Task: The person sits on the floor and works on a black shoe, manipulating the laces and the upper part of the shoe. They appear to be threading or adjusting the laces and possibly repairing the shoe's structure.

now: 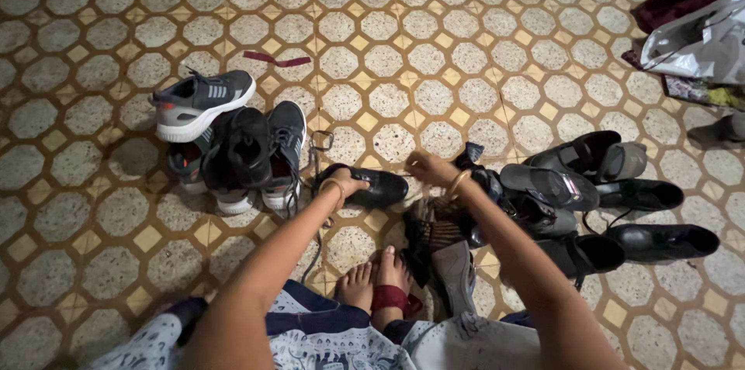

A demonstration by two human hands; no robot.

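left hand [347, 181] grips heel end of a black shoe [371, 185] on the tiled floor [403, 52], fingers wrapped on it. right hand [425, 167] just beside the shoe's toe, fingers pinched together, maybe on a lace, too small to tell. bangles on both wrists. grey sneaker [200, 102] sits atop a pile of dark sneakers [248, 154] to the left. black shoes & sandals [590, 191] heaped to the right. bare feet [372, 281] below, near the shoe. white bag [698, 40] far right.
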